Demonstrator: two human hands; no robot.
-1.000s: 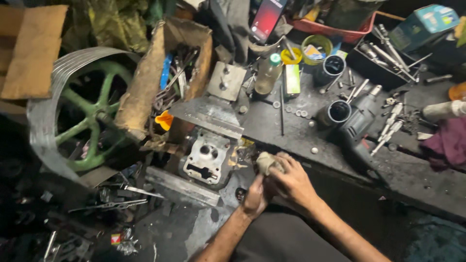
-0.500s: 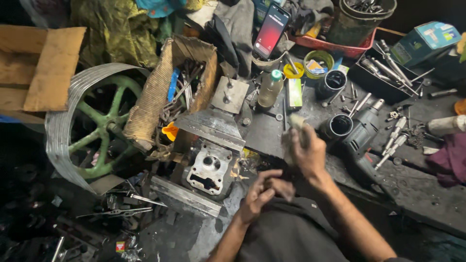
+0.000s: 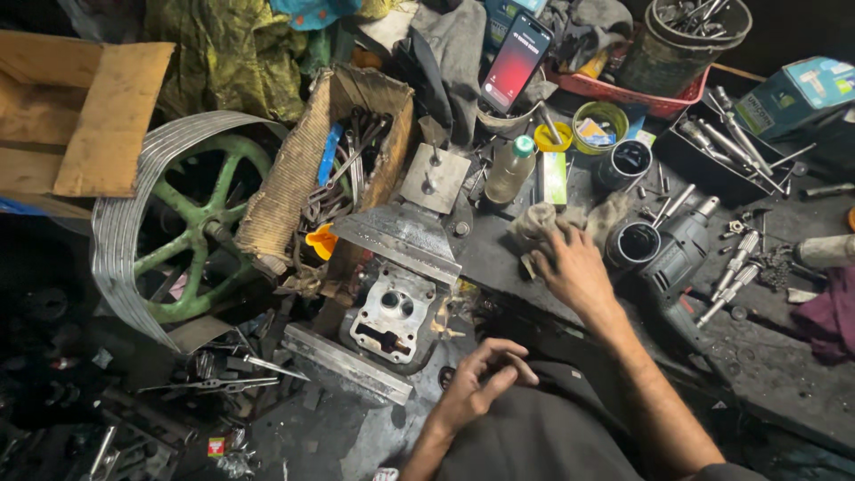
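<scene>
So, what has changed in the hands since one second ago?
The right hand left its place beside the left hand near the cylinder head, reached out over the bench, and now lies on the grey rag. The left hand drew back toward the lap, fingers curled; whether it holds anything is unclear. The cylinder head, pulley wheel and drill stayed put.
</scene>
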